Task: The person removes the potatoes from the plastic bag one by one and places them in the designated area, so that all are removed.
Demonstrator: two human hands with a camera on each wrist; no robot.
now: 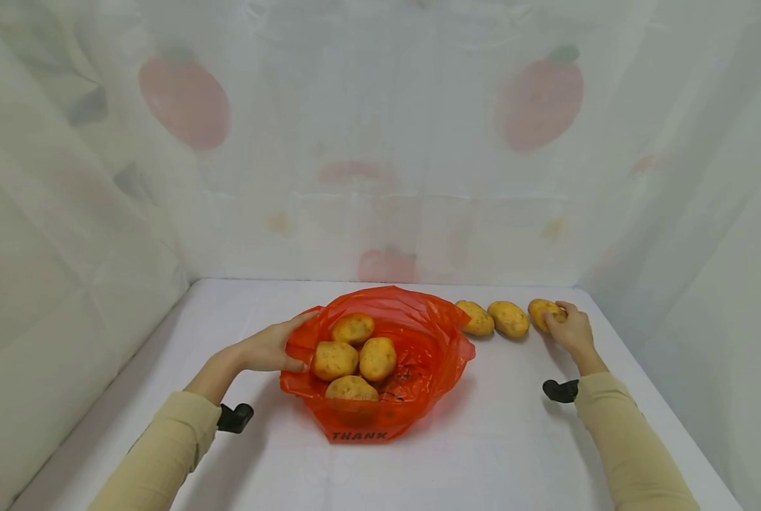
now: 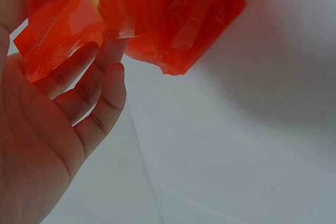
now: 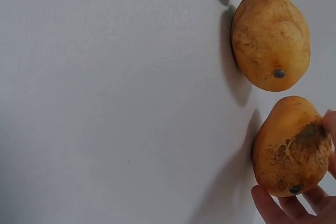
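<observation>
A red plastic bag (image 1: 431, 383) printed with THANK stands spread in the middle of the table, its mouth wide. Several potatoes (image 1: 336, 360) lie inside it, mostly at its left side. My left hand (image 1: 268, 349) holds the bag's left edge, thumb and fingers spread along the film; the left wrist view shows its fingers (image 2: 89, 90) bent against the red plastic. At the far right, my right hand (image 1: 572, 332) grips a potato (image 3: 291, 150) with its fingers and thumb around it. This potato has a dark, rough patch on its skin.
Two more potatoes, a middle one (image 1: 508, 319) and one (image 1: 476, 319) beside the bag's right rim, lie in a row left of the gripped potato. A white cloth covers the table (image 1: 495, 440). Pale printed curtains (image 1: 380, 142) stand behind and at both sides.
</observation>
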